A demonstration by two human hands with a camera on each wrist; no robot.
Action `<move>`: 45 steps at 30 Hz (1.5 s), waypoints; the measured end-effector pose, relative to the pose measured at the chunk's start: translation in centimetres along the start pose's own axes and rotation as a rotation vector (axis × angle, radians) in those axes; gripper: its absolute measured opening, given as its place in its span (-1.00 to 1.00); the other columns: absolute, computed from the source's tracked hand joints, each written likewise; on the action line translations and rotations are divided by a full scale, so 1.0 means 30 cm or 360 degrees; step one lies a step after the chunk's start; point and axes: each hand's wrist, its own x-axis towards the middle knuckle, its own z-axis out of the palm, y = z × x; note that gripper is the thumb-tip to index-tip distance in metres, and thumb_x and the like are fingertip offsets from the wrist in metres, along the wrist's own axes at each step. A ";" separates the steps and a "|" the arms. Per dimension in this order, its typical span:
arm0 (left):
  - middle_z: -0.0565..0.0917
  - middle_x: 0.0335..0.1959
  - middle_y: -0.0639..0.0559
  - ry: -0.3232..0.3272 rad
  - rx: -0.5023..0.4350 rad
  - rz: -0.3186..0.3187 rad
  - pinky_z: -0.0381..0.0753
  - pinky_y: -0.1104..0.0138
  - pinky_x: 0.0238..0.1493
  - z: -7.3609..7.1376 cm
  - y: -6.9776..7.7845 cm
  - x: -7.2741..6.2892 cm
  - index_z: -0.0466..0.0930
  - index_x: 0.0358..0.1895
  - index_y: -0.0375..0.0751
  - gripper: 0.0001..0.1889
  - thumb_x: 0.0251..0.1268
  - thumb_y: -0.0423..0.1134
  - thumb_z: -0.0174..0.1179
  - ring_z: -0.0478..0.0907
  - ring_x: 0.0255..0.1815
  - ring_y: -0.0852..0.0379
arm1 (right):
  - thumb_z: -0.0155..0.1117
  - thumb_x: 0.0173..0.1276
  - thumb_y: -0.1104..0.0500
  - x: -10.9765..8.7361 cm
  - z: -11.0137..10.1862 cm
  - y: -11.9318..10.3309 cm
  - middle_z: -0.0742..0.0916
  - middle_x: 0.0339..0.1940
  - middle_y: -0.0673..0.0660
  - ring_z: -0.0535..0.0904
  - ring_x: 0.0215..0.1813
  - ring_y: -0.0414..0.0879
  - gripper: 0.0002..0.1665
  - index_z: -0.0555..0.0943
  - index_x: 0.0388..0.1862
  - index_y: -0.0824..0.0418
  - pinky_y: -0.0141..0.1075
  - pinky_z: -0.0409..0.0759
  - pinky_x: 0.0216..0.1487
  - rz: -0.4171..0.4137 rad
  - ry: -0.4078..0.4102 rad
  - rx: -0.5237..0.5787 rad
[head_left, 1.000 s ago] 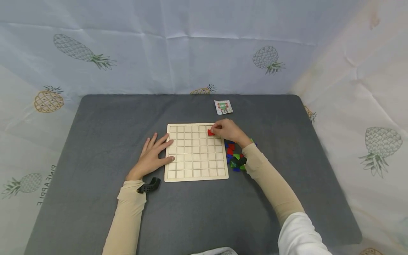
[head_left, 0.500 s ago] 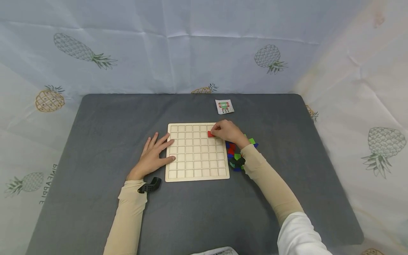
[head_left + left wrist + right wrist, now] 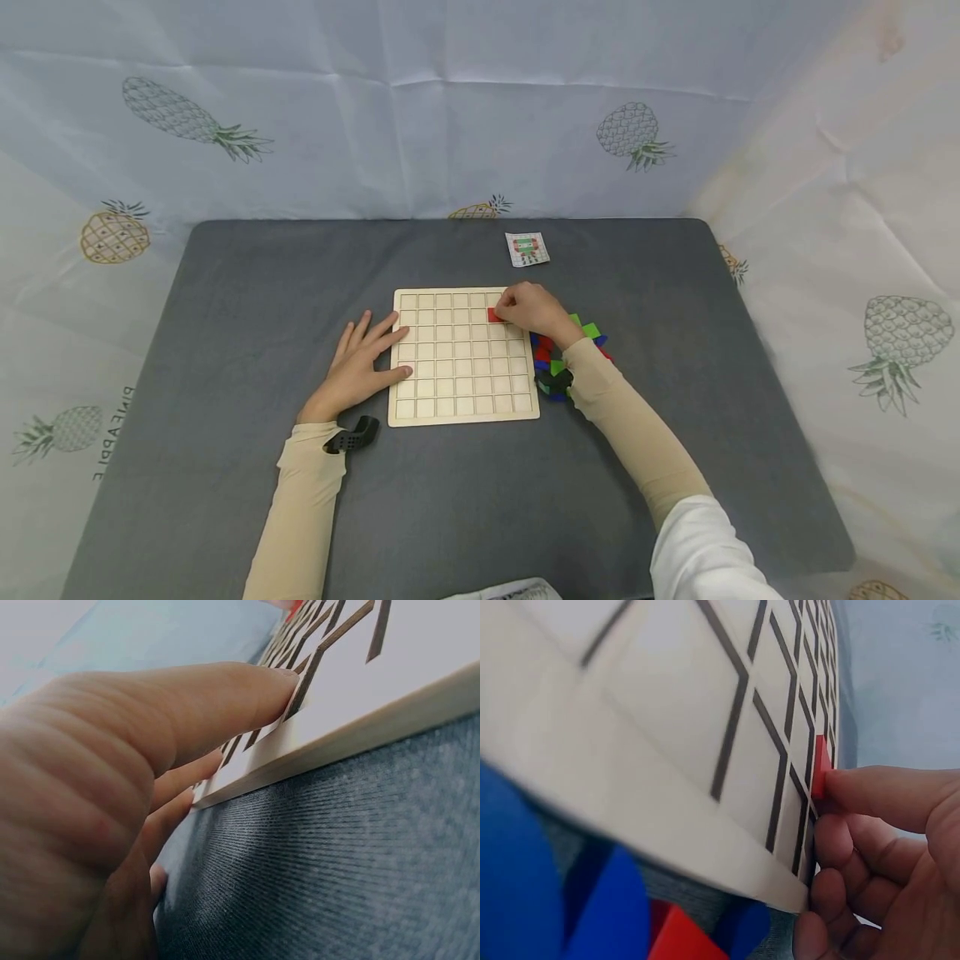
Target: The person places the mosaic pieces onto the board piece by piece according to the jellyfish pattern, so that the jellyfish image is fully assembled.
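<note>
A square wooden grid board [image 3: 457, 422] lies on the dark table. My right hand [image 3: 534, 308] is over its far right corner, pinching a small red tile [image 3: 493, 315] at a cell in the second row from the far edge. In the right wrist view, the thumb presses on the red tile [image 3: 820, 769] while the other fingers curl beside the board's rim. My left hand [image 3: 354, 377] rests at the left edge, fingers spread and fairly straight. Its thumb [image 3: 225, 697] lies over the board's frame in the left wrist view.
Several loose red, blue and green tiles [image 3: 543, 353] lie right of the board, partly hidden under my right wrist. A small printed card [image 3: 527, 249] is behind the board. Pineapple-print cloth [image 3: 375, 125] hangs behind the table [image 3: 450, 500].
The red tile has shifted slightly toward me and now sits lower and flatter within the second row. My right hand stays around it; my left hand has not moved.
</note>
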 end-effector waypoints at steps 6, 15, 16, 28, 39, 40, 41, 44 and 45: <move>0.07 0.68 -0.04 0.0004 -0.0002 -0.0004 -0.49 -0.15 0.65 0.000 0.004 0.002 0.29 0.56 -0.05 -0.20 0.28 0.02 0.36 -0.36 0.72 -0.24 | 0.25 0.49 0.03 -0.004 0.006 -0.007 0.78 -0.26 0.09 0.51 -0.46 -0.10 -0.76 0.76 -0.23 0.13 -0.34 0.42 -0.45 0.0006 0.0045 -0.0075; 0.07 0.68 -0.04 0.0010 0.0007 0.0001 -0.50 -0.15 0.65 0.000 0.003 0.004 0.29 0.56 -0.06 -0.19 0.28 0.03 0.37 -0.36 0.72 -0.24 | 0.28 0.46 -0.12 -0.034 -0.035 -0.008 0.52 -0.58 0.02 0.32 -0.57 -0.11 -0.65 0.59 -0.35 0.12 -0.31 0.28 -0.52 -0.0010 0.0058 0.0010; 0.07 0.69 -0.04 0.0009 0.0007 0.0001 -0.50 -0.15 0.65 -0.001 0.004 0.004 0.29 0.56 -0.06 -0.19 0.28 0.03 0.37 -0.36 0.72 -0.24 | 0.26 0.48 -0.14 -0.042 -0.046 -0.005 0.49 -0.59 0.02 0.30 -0.59 -0.11 -0.62 0.57 -0.37 0.12 -0.30 0.29 -0.52 -0.0025 0.0061 0.0033; 0.06 0.69 -0.04 0.0003 -0.0009 -0.0001 -0.50 -0.15 0.65 -0.004 0.011 -0.005 0.28 0.56 -0.05 -0.20 0.29 0.03 0.36 -0.37 0.72 -0.24 | 0.08 0.60 -0.11 -0.163 -0.211 0.067 0.69 -0.23 0.21 0.47 -0.32 0.01 -0.54 0.67 0.01 0.24 -0.18 0.47 -0.28 -0.0084 0.0128 0.0075; 0.06 0.69 -0.02 0.0008 0.0002 0.0008 -0.49 -0.15 0.66 0.001 0.008 -0.006 0.28 0.56 -0.03 -0.20 0.29 0.05 0.36 -0.36 0.72 -0.23 | 0.08 0.61 -0.04 -0.237 -0.288 0.200 0.69 0.07 0.27 0.57 0.01 0.11 -0.57 0.62 0.15 0.25 0.01 0.60 0.10 0.0043 0.0176 0.0052; 0.06 0.69 -0.02 0.0009 0.0003 0.0006 -0.49 -0.15 0.66 0.001 0.007 -0.006 0.29 0.56 -0.03 -0.20 0.29 0.05 0.36 -0.36 0.72 -0.22 | 0.08 0.61 -0.04 -0.242 -0.288 0.212 0.69 0.08 0.28 0.57 0.03 0.12 -0.57 0.61 0.16 0.26 0.02 0.60 0.11 0.0055 0.0165 0.0054; 0.06 0.69 -0.02 0.0010 -0.0001 0.0003 -0.49 -0.15 0.66 0.001 0.006 -0.006 0.29 0.56 -0.03 -0.20 0.28 0.05 0.36 -0.36 0.72 -0.22 | 0.08 0.62 -0.04 -0.247 -0.287 0.223 0.69 0.09 0.28 0.57 0.04 0.13 -0.56 0.61 0.17 0.26 0.02 0.60 0.13 0.0067 0.0156 0.0056; 0.05 0.69 -0.01 0.0004 -0.0013 -0.0006 -0.50 -0.14 0.66 -0.001 0.005 -0.007 0.28 0.56 -0.03 -0.20 0.29 0.05 0.36 -0.37 0.72 -0.20 | 0.07 0.61 -0.05 -0.259 -0.286 0.249 0.68 0.12 0.29 0.56 0.08 0.14 -0.54 0.60 0.19 0.26 0.04 0.59 0.15 0.0096 0.0142 0.0068; 0.05 0.69 -0.01 0.0003 -0.0011 -0.0005 -0.50 -0.14 0.66 -0.001 0.005 -0.007 0.28 0.57 -0.03 -0.20 0.29 0.05 0.35 -0.37 0.72 -0.21 | 0.07 0.61 -0.06 -0.263 -0.287 0.257 0.68 0.12 0.29 0.56 0.09 0.15 -0.54 0.60 0.19 0.26 0.04 0.59 0.15 0.0101 0.0146 0.0077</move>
